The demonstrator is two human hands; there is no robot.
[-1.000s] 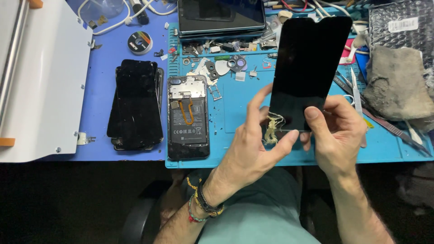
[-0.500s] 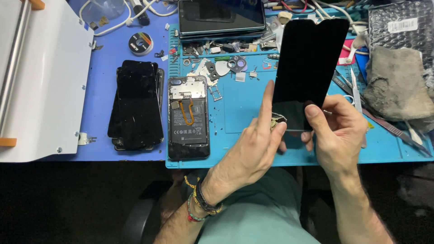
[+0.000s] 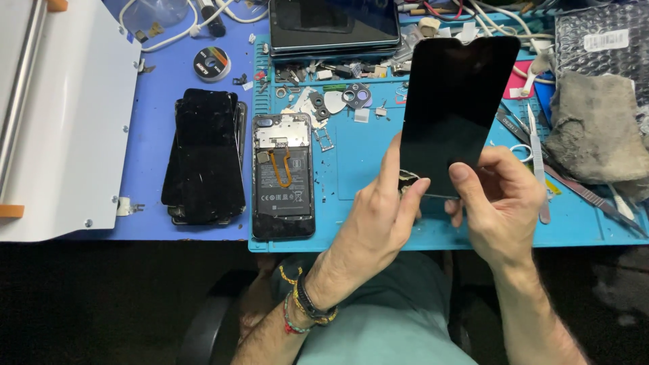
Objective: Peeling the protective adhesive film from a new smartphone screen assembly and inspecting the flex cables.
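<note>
Screen [image 3: 454, 108]: black phone display panel, held upright and slightly tilted above the blue mat [image 3: 365, 169]; lower edge pinched between both hands, glass side toward the camera, probably so the bottom end can be worked on.
Right hand [image 3: 503, 203]: clamped on the screen's lower right corner, thumb across the front face, fingers behind; serves as the steadying hold.
Left hand [image 3: 378, 216]: closed lightly at the screen's lower left edge, index finger laid up along the side, thumb tip near the bottom; seems to be picking at the flex [image 3: 407, 179].
Flex: small gold-brown ribbon piece at the screen's bottom edge, between the two thumbs; detail too small to tell.
Open phone [image 3: 283, 176]: left of the grip, flat on the mat, back off, battery and orange cable exposed; likely parked face down within reach.
Panel stack [image 3: 205, 155]: further left of the grip, dark screens piled on the purple-blue surface.
Tweezers [image 3: 537, 162]: just right of the right hand, lying lengthwise on the mat.
Rag [image 3: 595, 128]: grey cloth, right of and beyond the grip.
Small parts [image 3: 338, 101]: screws, camera ring and pick scattered beyond the left hand.
White machine [image 3: 61, 115]: far left of the grip.
</note>
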